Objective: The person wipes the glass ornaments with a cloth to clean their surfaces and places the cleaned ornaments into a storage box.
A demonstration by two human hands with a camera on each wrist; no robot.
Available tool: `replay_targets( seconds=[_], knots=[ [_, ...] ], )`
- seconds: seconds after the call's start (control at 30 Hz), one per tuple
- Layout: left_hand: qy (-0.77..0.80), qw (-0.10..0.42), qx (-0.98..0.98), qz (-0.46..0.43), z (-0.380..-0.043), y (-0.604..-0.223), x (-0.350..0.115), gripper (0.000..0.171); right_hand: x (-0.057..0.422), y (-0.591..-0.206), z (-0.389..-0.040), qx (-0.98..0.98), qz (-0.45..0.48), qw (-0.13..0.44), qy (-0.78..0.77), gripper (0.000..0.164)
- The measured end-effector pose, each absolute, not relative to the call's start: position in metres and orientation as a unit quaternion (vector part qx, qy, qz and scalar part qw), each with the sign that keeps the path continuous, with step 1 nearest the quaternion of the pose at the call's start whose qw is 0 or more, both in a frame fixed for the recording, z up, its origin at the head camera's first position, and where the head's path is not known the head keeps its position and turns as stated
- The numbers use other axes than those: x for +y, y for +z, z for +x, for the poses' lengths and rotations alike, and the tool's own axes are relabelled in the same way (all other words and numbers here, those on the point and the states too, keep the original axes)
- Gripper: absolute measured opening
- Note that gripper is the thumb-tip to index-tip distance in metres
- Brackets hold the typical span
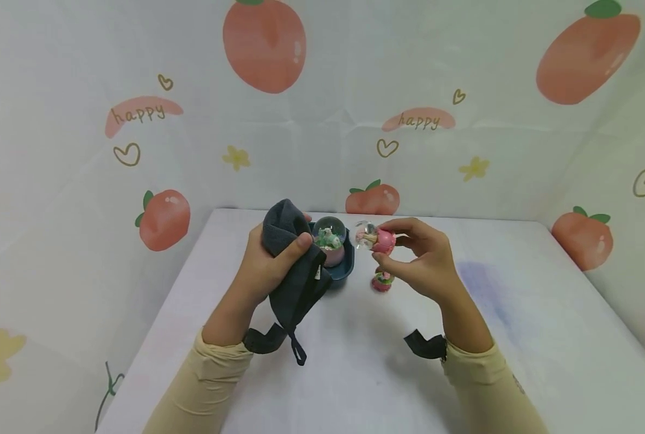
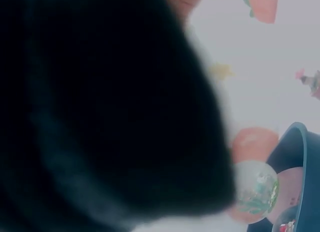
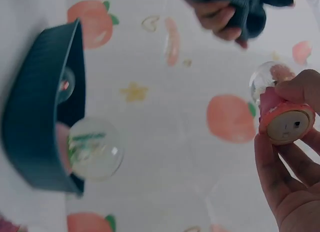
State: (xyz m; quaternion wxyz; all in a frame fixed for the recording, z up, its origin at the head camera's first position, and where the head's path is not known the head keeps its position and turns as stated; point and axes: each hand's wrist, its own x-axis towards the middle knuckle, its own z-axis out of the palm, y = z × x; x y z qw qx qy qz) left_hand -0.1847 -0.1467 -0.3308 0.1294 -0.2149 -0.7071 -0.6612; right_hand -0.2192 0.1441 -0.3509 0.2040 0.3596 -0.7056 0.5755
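Note:
My left hand [image 1: 270, 265] grips a bunched dark grey cloth [image 1: 295, 283], whose loop hangs down over the table. The cloth fills most of the left wrist view. Between thumb and fingers, my right hand [image 1: 425, 259] pinches the pink base of a small snow globe [image 1: 384, 240], tipped sideways with its clear ball toward the cloth, a short gap away. The right wrist view shows the flat underside [image 3: 289, 127] of that base. Between the hands, a larger snow globe [image 1: 331, 238] with green and white figures stands in a dark blue bin [image 1: 346, 265].
A smaller globe [image 3: 66, 86] sits inside the bin in the right wrist view. On the white table [image 1: 349, 374], a small pink-based ornament [image 1: 381, 281] stands below the right hand, its top partly hidden. Behind rises a fruit-printed cloth backdrop [image 1: 322, 144].

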Motion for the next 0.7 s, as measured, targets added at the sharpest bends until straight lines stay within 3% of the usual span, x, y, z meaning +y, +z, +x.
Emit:
replay_targets(
  seconds=[0.13, 0.37, 0.7],
  knots=[
    [-0.631, 0.12, -0.733, -0.224, -0.185, -0.332, -0.144, 0.087, 0.124, -0.343, -0.212, -0.674, 0.411, 0.212, 0.576, 0.048],
    [-0.615, 0.087, -0.743, -0.249, -0.185, -0.335, -0.14, 0.071, 0.1, -0.337, -0.209, -0.649, 0.461, 0.228, 0.561, 0.049],
    [-0.597, 0.068, -0.761, -0.243, -0.186, -0.337, -0.14, 0.067, 0.084, -0.335, -0.206, -0.67, 0.475, 0.262, 0.506, 0.042]
  ],
)
